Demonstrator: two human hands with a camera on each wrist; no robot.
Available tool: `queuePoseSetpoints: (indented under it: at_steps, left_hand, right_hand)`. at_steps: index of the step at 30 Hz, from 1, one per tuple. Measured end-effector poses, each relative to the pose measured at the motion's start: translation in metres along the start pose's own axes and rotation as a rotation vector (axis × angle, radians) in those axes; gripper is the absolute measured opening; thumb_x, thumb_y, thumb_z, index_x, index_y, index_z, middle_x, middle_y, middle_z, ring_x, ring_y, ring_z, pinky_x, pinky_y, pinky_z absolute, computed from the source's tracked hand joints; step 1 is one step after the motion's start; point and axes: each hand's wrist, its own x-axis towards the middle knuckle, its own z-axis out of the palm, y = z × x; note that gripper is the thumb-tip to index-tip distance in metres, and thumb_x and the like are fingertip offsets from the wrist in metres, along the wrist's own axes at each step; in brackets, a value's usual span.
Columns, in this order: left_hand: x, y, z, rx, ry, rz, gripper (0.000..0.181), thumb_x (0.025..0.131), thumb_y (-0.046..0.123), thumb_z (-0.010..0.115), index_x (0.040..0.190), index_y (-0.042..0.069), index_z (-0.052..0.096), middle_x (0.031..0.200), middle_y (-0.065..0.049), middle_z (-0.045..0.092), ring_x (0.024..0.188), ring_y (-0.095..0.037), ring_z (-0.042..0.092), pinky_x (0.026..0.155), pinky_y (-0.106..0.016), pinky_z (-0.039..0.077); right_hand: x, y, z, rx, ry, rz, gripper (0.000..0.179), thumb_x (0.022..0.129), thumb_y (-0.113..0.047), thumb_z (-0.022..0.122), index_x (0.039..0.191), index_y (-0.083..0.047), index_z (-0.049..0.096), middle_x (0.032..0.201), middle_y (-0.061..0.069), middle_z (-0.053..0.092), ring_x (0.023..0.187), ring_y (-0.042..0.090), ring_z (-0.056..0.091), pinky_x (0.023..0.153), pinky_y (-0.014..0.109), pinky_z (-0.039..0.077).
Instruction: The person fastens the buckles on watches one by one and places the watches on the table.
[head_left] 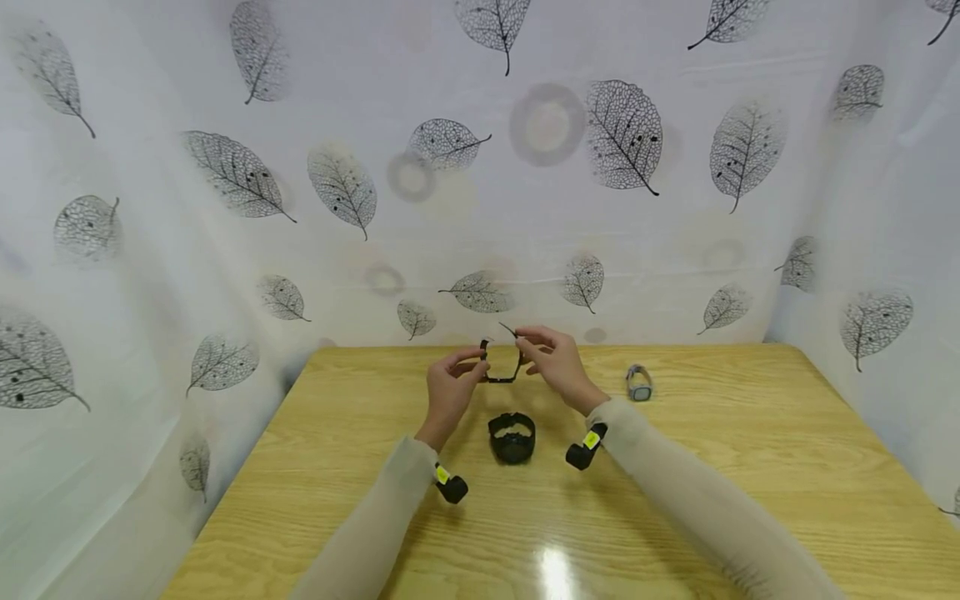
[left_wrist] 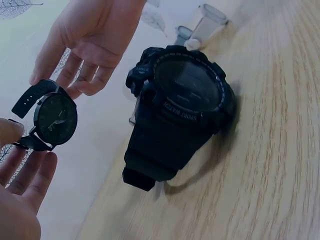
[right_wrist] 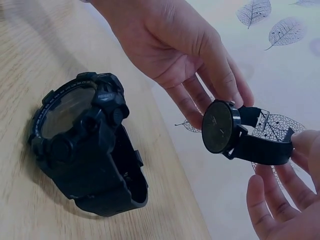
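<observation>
Above the table both hands hold a slim black analog wristwatch [head_left: 502, 380], its round dark face [left_wrist: 57, 120] and unbuckled strap showing in the wrist views. My left hand [head_left: 452, 387] pinches one strap half between thumb and fingers. On the opposite side, my right hand [head_left: 557, 367] grips the other strap half close to the case, thumb near the case edge in the right wrist view. Below the hands stands a chunky black sport watch [head_left: 513, 448], strap looped closed, touched by neither hand. Its lettered bezel [left_wrist: 172, 107] faces the left wrist camera.
A light grey watch [head_left: 640, 385] with a squarish face lies on the table right of my right hand. The wooden table [head_left: 315, 517] ends at a white leaf-patterned curtain [head_left: 480, 225] behind and at both sides.
</observation>
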Motion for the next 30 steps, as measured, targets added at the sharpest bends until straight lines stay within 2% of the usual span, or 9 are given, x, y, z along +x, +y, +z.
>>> queuePoseSetpoints:
  at_steps: [5, 11, 13, 16, 19, 21, 25, 28, 30]
  left_hand:
    - [0.0, 0.002, 0.0, -0.003, -0.005, 0.005, 0.018, 0.098, 0.01, 0.072, 0.112, -0.001, 0.075, 0.107, -0.021, 0.072, 0.097, -0.052, 0.067, 0.076, -0.038, 0.064]
    - [0.003, 0.005, 0.002, -0.062, 0.001, -0.067, 0.024, 0.096, 0.009, 0.074, 0.115, -0.005, 0.072, 0.112, -0.02, 0.072, 0.1, -0.058, 0.063, 0.077, -0.036, 0.064]
    - [0.004, 0.007, 0.002, -0.09, 0.003, -0.101, 0.027, 0.095, 0.007, 0.074, 0.118, -0.007, 0.07, 0.113, -0.021, 0.072, 0.098, -0.052, 0.067, 0.078, -0.036, 0.063]
    - [0.006, 0.007, 0.002, -0.125, 0.007, -0.151, 0.032, 0.095, 0.005, 0.074, 0.123, -0.009, 0.067, 0.115, -0.024, 0.071, 0.093, -0.034, 0.073, 0.08, -0.037, 0.063]
    - [0.008, 0.007, 0.002, -0.165, 0.018, -0.188, 0.035, 0.095, 0.004, 0.074, 0.125, -0.011, 0.065, 0.118, -0.026, 0.07, 0.089, -0.021, 0.073, 0.083, -0.038, 0.063]
    - [0.009, 0.008, 0.002, -0.194, 0.027, -0.196, 0.036, 0.095, 0.003, 0.073, 0.126, -0.012, 0.064, 0.121, -0.028, 0.068, 0.09, -0.022, 0.072, 0.084, -0.04, 0.062]
    - [0.01, 0.011, 0.005, -0.232, 0.045, -0.196, 0.032, 0.095, 0.002, 0.073, 0.124, -0.01, 0.066, 0.123, -0.03, 0.067, 0.096, -0.033, 0.072, 0.087, -0.043, 0.061]
    - [0.01, 0.012, 0.007, -0.24, 0.048, -0.19, 0.031, 0.095, 0.001, 0.073, 0.123, -0.011, 0.066, 0.122, -0.029, 0.068, 0.096, -0.034, 0.072, 0.087, -0.044, 0.061]
    - [0.01, 0.013, 0.009, -0.249, 0.043, -0.185, 0.032, 0.095, 0.0, 0.072, 0.123, -0.013, 0.065, 0.123, -0.031, 0.066, 0.095, -0.033, 0.072, 0.088, -0.044, 0.061]
  right_hand:
    - [-0.004, -0.001, -0.002, 0.007, -0.023, 0.019, 0.038, 0.104, -0.026, 0.065, 0.136, -0.006, 0.066, 0.126, 0.019, 0.064, 0.095, 0.029, 0.069, 0.08, 0.049, 0.062]
    - [-0.007, -0.001, -0.007, 0.012, -0.047, 0.029, 0.04, 0.103, -0.028, 0.067, 0.136, -0.007, 0.066, 0.13, 0.02, 0.063, 0.097, 0.032, 0.069, 0.086, 0.059, 0.058]
    - [-0.008, 0.0, -0.009, 0.012, -0.056, 0.03, 0.041, 0.103, -0.028, 0.067, 0.137, -0.006, 0.066, 0.131, 0.021, 0.062, 0.098, 0.032, 0.068, 0.085, 0.054, 0.06]
    - [-0.01, 0.0, -0.013, -0.001, -0.077, 0.036, 0.043, 0.103, -0.029, 0.067, 0.139, -0.006, 0.064, 0.133, 0.021, 0.061, 0.1, 0.031, 0.068, 0.084, 0.048, 0.061]
    - [-0.012, 0.0, -0.017, -0.021, -0.101, 0.05, 0.044, 0.103, -0.029, 0.066, 0.14, -0.006, 0.063, 0.132, 0.022, 0.061, 0.102, 0.032, 0.068, 0.087, 0.052, 0.06]
    - [-0.014, 0.0, -0.019, -0.037, -0.119, 0.062, 0.043, 0.103, -0.029, 0.066, 0.14, -0.007, 0.063, 0.131, 0.021, 0.063, 0.103, 0.034, 0.068, 0.089, 0.056, 0.058]
    - [-0.016, -0.001, -0.021, -0.035, -0.152, 0.091, 0.041, 0.102, -0.029, 0.067, 0.138, -0.009, 0.066, 0.128, 0.02, 0.065, 0.108, 0.044, 0.065, 0.091, 0.061, 0.055]
    - [-0.016, -0.001, -0.02, -0.022, -0.172, 0.104, 0.04, 0.102, -0.028, 0.068, 0.137, -0.009, 0.066, 0.129, 0.019, 0.065, 0.109, 0.043, 0.065, 0.093, 0.062, 0.054]
    - [-0.015, 0.0, -0.02, -0.025, -0.181, 0.104, 0.041, 0.102, -0.028, 0.068, 0.138, -0.009, 0.066, 0.131, 0.019, 0.065, 0.107, 0.038, 0.067, 0.093, 0.062, 0.054]
